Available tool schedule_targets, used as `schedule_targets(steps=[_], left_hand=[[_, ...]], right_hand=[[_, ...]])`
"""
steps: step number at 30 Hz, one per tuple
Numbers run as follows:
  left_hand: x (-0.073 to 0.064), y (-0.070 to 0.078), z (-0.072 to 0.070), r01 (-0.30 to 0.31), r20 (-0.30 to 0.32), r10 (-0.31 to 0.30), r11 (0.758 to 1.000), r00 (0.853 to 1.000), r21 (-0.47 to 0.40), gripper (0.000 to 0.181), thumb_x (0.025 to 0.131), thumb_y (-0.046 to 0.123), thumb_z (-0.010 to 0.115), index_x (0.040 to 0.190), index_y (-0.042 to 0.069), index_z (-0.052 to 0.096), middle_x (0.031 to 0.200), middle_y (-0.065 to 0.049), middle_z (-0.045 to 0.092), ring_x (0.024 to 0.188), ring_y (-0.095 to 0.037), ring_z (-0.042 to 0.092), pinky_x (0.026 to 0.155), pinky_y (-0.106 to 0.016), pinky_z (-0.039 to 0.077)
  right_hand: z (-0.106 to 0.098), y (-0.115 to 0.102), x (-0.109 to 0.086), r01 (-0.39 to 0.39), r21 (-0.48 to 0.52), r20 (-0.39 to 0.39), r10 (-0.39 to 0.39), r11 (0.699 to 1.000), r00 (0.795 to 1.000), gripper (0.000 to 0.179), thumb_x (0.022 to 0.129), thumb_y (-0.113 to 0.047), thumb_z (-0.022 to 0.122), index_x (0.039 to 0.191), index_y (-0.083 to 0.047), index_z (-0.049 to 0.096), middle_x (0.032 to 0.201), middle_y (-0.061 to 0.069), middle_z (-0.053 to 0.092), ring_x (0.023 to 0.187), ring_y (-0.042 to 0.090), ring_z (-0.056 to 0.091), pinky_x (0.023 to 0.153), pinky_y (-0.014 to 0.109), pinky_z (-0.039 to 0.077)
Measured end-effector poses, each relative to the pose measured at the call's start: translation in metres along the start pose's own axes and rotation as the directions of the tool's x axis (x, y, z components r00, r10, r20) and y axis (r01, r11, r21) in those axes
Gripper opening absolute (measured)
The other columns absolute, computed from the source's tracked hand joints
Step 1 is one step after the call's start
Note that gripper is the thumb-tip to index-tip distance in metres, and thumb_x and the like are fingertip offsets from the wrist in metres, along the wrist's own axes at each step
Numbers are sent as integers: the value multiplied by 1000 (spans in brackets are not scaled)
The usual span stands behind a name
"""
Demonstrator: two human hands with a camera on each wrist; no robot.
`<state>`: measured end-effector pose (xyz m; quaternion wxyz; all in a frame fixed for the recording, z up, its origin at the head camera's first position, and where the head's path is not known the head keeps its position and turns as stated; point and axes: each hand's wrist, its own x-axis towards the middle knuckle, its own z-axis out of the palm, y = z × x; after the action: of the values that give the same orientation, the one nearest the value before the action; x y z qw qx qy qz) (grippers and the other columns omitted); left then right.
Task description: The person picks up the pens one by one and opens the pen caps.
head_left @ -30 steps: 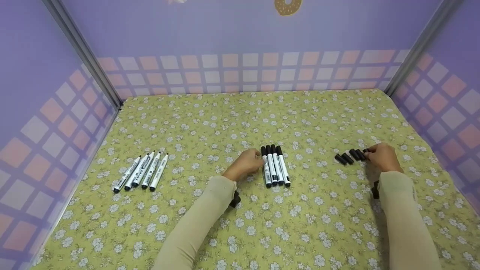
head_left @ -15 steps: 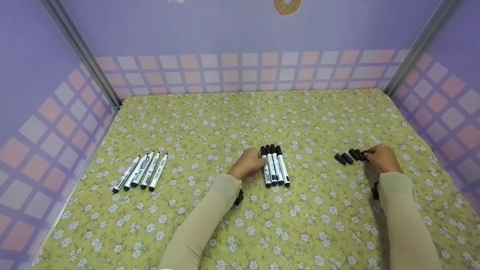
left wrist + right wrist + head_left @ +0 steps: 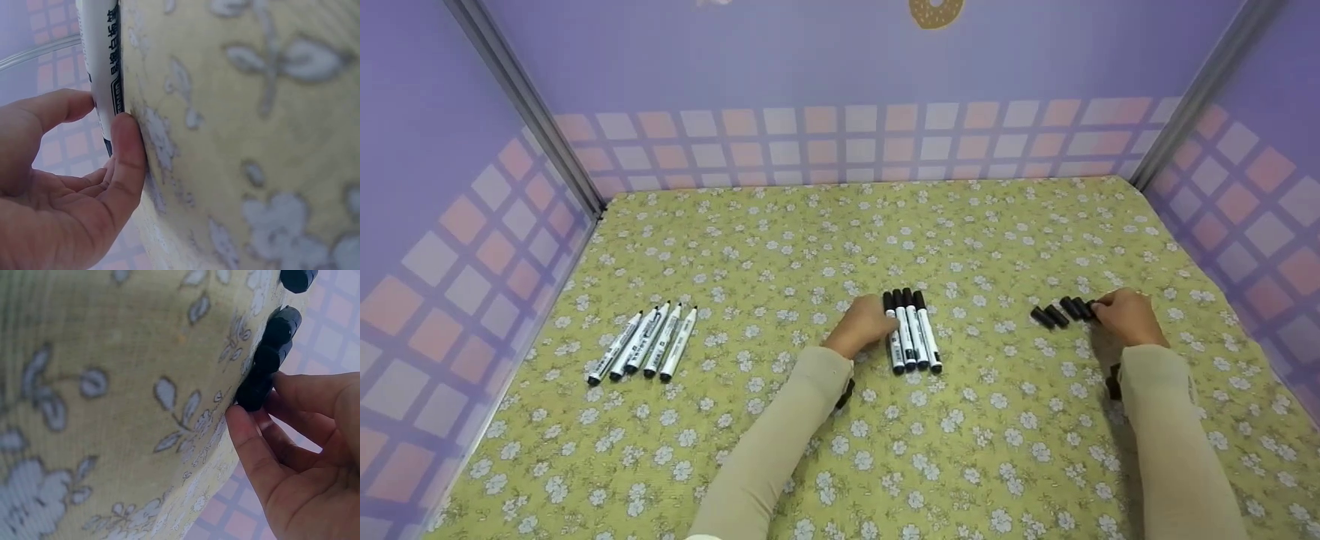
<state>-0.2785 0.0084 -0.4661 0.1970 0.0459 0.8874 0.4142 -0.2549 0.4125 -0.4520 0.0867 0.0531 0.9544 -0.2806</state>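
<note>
Several capped whiteboard markers point(image 3: 915, 330), white with black caps, lie side by side mid-table. My left hand point(image 3: 862, 325) is at the leftmost one; in the left wrist view its fingertips point(image 3: 128, 132) pinch this white marker point(image 3: 101, 62) with dark printed characters. To the right, several loose black marker caps point(image 3: 1069, 307) lie in a slanting row. My right hand point(image 3: 1129, 319) pinches the cap at the row's right end; in the right wrist view that cap point(image 3: 256, 391) sits between thumb and finger, against its neighbours. At left lie several uncapped markers point(image 3: 641, 345), tips pointing away.
A yellow floral cloth point(image 3: 997, 450) covers the table. Purple panels with a checked band point(image 3: 840, 142) enclose the back and sides. Dark wrist-worn pieces point(image 3: 846, 394) show partly beneath the sleeves.
My left hand has shifted slightly right, closer over the leftmost capped marker. My right hand stays at the caps, with the end cap now close against the row.
</note>
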Motion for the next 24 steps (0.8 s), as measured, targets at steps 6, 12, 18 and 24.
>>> schedule_targets(steps=[6, 12, 18, 24], left_hand=[[-1, 1, 3, 32, 11, -32, 999, 999, 6, 38, 85, 8, 54, 52, 17, 38, 45, 3, 30, 40, -13, 28, 41, -29, 27], [-1, 2, 3, 29, 11, -29, 1000, 1000, -9, 41, 84, 7, 55, 50, 18, 35, 44, 2, 30, 40, -13, 28, 41, -29, 28], [1, 4, 2, 26, 7, -26, 1000, 1000, -1, 44, 84, 7, 56, 49, 19, 32, 44, 3, 27, 39, -13, 28, 41, -29, 28], [1, 5, 2, 32, -7, -32, 999, 999, -22, 45, 84, 5, 56, 51, 20, 30, 45, 2, 26, 39, -13, 27, 40, -29, 27]], right_hand=[[3, 2, -1, -1, -17, -15, 1, 1000, 1000, 41, 101, -15, 42, 120, 19, 56, 108, 37, 61, 72, 23, 57, 61, 33, 43], [4, 5, 0, 3, -1, -26, -3, 1000, 1000, 37, 100, -13, 42, 114, 17, 61, 84, 23, 66, 60, 17, 48, 56, 33, 39], [2, 3, -1, -9, 0, -12, 9, 1000, 1000, 40, 102, -15, 40, 118, 16, 59, 95, 29, 65, 65, 20, 52, 59, 33, 41], [2, -1, 0, 3, -1, -25, -3, 1000, 1000, 38, 101, -13, 40, 114, 17, 60, 86, 26, 66, 63, 19, 50, 59, 34, 40]])
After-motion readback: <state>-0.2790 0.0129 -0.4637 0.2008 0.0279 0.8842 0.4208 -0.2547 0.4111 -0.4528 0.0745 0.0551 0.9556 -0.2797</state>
